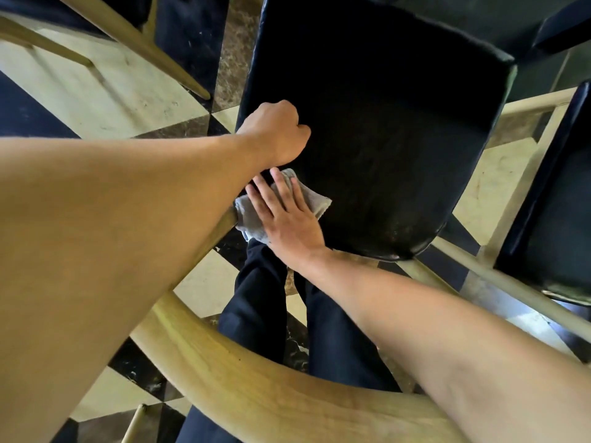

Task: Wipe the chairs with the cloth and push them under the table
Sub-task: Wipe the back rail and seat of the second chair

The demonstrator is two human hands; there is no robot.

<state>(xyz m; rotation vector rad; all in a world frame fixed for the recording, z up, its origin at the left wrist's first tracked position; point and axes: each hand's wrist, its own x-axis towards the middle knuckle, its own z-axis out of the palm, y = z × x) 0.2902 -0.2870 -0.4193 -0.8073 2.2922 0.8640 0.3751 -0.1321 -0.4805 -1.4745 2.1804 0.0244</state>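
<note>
Black leatherette covers the padded seat [383, 148] of the pale wooden chair in front of the person, and the wiping of it is under way. The right hand [287, 215] lies flat with its fingers [265, 199] spread and pressed on a small crumpled grey cloth [252, 219], which sits at the near left corner of the seat, partly over the edge. The left hand [275, 132] is closed in a fist at the seat's left side, seemingly gripping its edge to steady the chair; what the fingers close on is hidden beneath the hand.

As a judgement, the task is in its early or middle part. This seat shows dull, dusty patches toward its front edge, so the wipe looks unfinished here, and the curved wooden backrest [256, 388] in the foreground shows no sign either way. A second black-seated chair [550, 219] stands to the right, and another [121, 27] at the upper left; whether those have been wiped cannot be told. No tabletop is clearly visible, so none of the pushing-in can be confirmed as done.
</note>
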